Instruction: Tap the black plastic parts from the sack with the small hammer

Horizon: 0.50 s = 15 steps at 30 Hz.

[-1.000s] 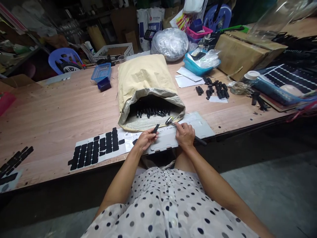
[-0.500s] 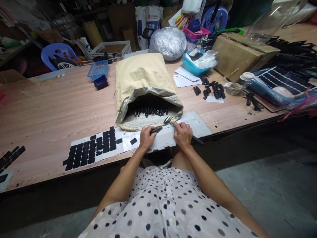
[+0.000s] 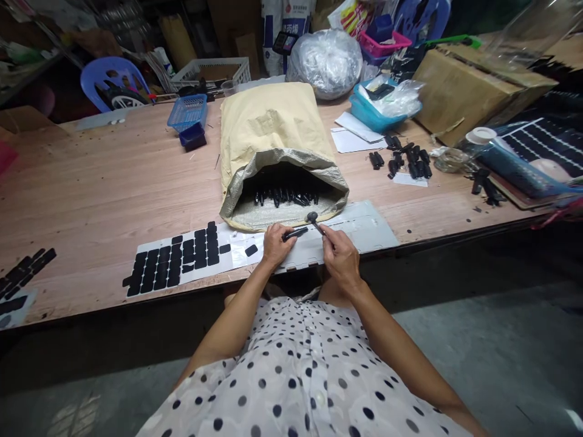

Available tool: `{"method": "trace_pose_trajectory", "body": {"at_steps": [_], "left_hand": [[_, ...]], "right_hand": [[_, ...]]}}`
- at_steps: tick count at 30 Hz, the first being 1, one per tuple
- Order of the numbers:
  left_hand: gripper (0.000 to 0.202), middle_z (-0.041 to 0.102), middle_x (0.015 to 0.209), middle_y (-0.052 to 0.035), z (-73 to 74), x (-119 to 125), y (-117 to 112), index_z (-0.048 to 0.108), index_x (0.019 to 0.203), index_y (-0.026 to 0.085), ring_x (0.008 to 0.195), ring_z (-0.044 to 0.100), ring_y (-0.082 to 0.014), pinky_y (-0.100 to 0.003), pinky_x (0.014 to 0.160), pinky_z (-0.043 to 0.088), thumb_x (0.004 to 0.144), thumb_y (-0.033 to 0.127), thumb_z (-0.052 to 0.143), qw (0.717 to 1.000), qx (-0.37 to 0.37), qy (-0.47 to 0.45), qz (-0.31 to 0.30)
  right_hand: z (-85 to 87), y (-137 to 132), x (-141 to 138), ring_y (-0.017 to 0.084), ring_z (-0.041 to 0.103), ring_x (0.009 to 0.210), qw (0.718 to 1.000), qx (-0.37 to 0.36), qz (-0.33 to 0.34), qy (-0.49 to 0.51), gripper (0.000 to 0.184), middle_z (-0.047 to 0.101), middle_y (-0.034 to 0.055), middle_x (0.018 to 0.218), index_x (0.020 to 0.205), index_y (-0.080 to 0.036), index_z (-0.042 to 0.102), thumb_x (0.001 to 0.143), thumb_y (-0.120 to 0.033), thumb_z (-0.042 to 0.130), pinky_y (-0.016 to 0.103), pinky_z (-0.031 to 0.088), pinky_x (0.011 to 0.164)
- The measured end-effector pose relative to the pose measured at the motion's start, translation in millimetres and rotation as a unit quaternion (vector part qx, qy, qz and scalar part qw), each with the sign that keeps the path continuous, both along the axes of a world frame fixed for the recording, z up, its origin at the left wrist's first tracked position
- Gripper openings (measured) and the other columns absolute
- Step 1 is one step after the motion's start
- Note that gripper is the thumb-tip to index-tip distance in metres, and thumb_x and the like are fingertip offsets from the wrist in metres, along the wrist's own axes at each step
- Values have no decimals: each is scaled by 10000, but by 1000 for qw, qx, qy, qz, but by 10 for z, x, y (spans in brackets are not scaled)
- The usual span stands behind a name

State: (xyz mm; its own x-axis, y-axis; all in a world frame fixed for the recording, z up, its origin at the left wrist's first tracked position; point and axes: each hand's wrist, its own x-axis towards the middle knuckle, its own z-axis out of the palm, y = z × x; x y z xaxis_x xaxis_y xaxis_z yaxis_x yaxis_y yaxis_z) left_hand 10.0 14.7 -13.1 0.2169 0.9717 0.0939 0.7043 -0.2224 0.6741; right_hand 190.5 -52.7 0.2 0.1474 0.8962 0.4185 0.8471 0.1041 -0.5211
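Observation:
Near the front edge of the table, my left hand [image 3: 276, 245] is closed around a slim black plastic piece [image 3: 296, 233] that points right. My right hand [image 3: 340, 254] grips a small hammer [image 3: 312, 217], its head just above and to the right of the black piece's tip. Both hands are over a pale grey board [image 3: 359, 226]. Behind them lies a yellow woven sack [image 3: 273, 124], its mouth facing me, with several black pieces [image 3: 286, 196] inside. To the left is a white sheet [image 3: 186, 278] carrying rows of black rounded stickers [image 3: 169, 267].
Loose black parts [image 3: 412, 159] lie to the right on the table [image 3: 113, 176], near a turquoise basket [image 3: 380, 121] and a cardboard box [image 3: 469, 91]. A blue basket [image 3: 187, 111] and a small dark blue tray [image 3: 193, 137] stand left of the sack.
The hammer's head has turned and risen slightly relative to the black piece, and the right hand has tilted. The left hand keeps its hold. The whole view has shifted a little.

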Motion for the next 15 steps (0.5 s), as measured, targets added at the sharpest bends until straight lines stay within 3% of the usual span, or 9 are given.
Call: {"method": "trace_pose_trajectory", "body": {"at_steps": [5, 15], "left_hand": [[184, 669, 961, -38, -43, 28, 10, 760, 974, 254, 1000, 571, -246, -411, 947, 466, 814, 180, 710, 1000, 0, 4, 11], [174, 666, 966, -37, 9, 70, 1, 759, 974, 257, 1002, 561, -247, -406, 934, 461, 820, 192, 715, 1000, -18, 12, 13]], "right_hand": [[44, -103, -96, 186, 568, 810, 999, -21, 16, -45, 405, 638, 49, 842, 1258, -285, 721, 994, -196, 427, 269, 423, 724], [5, -80, -123, 183, 517, 785, 994, -38, 16, -105, 433, 608, 46, 819, 1263, -309, 723, 952, -140, 473, 269, 371, 683]]}}
